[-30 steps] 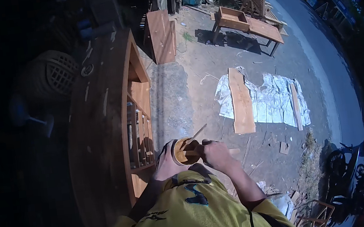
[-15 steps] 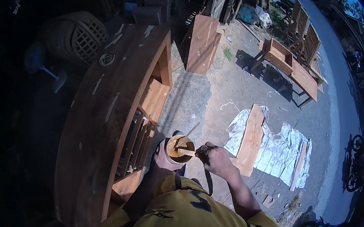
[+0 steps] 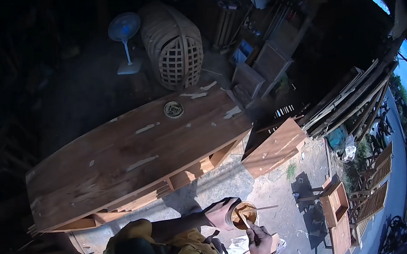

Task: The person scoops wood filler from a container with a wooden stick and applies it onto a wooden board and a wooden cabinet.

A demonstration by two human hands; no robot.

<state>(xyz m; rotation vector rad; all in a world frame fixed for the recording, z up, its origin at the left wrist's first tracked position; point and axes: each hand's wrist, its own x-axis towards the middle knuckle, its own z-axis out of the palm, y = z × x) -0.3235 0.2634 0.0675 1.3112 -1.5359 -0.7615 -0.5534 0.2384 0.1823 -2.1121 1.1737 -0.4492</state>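
Note:
My left hand (image 3: 217, 215) is wrapped round the side of a round can (image 3: 233, 219) of orange-brown paste (image 3: 241, 209). Closed on a flat pale putty stick (image 3: 245, 221), my right hand (image 3: 260, 243) keeps its far end down in the can. A second thin stick (image 3: 268, 207) leans over the rim and points right. Beyond my hands lies a long wooden cabinet (image 3: 130, 145), its dark brown top marked with several pale streaks of filler (image 3: 143, 162). On that top, near its far edge, rests a small round dish (image 3: 173, 109). The cabinet's open front shows shelves and slats.
Behind the cabinet stand a pedestal fan (image 3: 124, 28) and a woven basket (image 3: 174, 45). Wooden panels (image 3: 276, 146) and stacked planks (image 3: 351, 102) are to the right. Farther right, a small table with a drawer box (image 3: 335, 205) stands on the ground by slatted chairs (image 3: 375, 202).
My view has turned left, so the cabinet now stretches across in front of me and the fan shows fully. Both hands keep hold of the can and the stick.

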